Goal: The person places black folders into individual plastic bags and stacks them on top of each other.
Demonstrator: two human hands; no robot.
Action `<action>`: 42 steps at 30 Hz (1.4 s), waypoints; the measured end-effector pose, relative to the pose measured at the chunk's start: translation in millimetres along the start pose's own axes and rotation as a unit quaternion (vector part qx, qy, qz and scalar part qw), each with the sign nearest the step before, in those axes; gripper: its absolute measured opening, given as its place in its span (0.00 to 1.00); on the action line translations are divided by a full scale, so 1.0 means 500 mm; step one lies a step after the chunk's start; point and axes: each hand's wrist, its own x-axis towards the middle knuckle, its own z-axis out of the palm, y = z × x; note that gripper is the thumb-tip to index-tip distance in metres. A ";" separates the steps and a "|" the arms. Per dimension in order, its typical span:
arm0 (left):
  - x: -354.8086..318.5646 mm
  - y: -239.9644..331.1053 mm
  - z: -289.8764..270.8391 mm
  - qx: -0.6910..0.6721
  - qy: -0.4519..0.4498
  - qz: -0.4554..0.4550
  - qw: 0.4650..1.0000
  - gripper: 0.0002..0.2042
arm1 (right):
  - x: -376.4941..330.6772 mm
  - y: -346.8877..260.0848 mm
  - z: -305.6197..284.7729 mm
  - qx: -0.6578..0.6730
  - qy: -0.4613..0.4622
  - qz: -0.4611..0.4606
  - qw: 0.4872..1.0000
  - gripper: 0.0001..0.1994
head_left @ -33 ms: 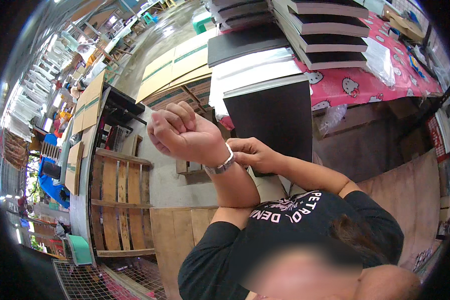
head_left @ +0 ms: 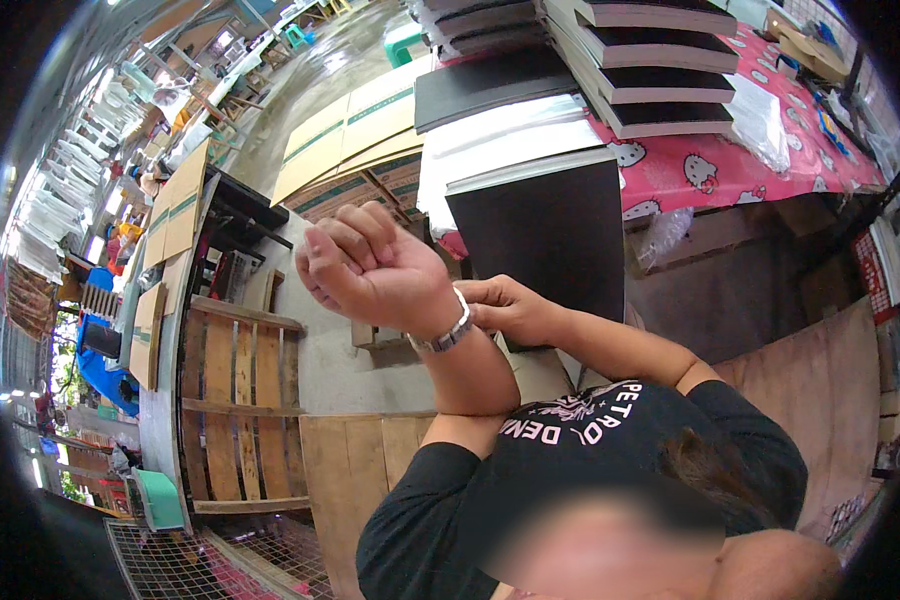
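Observation:
My left hand (head_left: pixel 375 268) is raised in front of me, its fingers curled into a loose fist with nothing visible in them. Around that wrist sits a silver metal-link wristwatch band (head_left: pixel 452 334); no dial can be made out. My right hand (head_left: pixel 515 308) reaches across to the wrist, thumb and fingers closed on the edge of the band. Part of the grip is hidden behind the left wrist. Just beyond the right hand is a large black-covered block (head_left: pixel 545 235) with pale edges, like a thick book.
Thick black-covered books (head_left: pixel 660 85) are stacked on a table with a pink patterned cloth (head_left: pixel 750 185). Flat cardboard (head_left: pixel 345 130) lies farther left. A wooden pallet (head_left: pixel 240 400) is at left, and a wooden board (head_left: pixel 800 410) at right.
My left hand has shifted very slightly to the right, with its fingers turned a little. The right hand stays at the band.

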 end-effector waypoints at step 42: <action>-0.075 -0.046 0.008 -0.315 0.036 -0.384 0.868 0.19 | -0.055 0.046 -0.029 0.066 0.003 0.048 0.997 0.26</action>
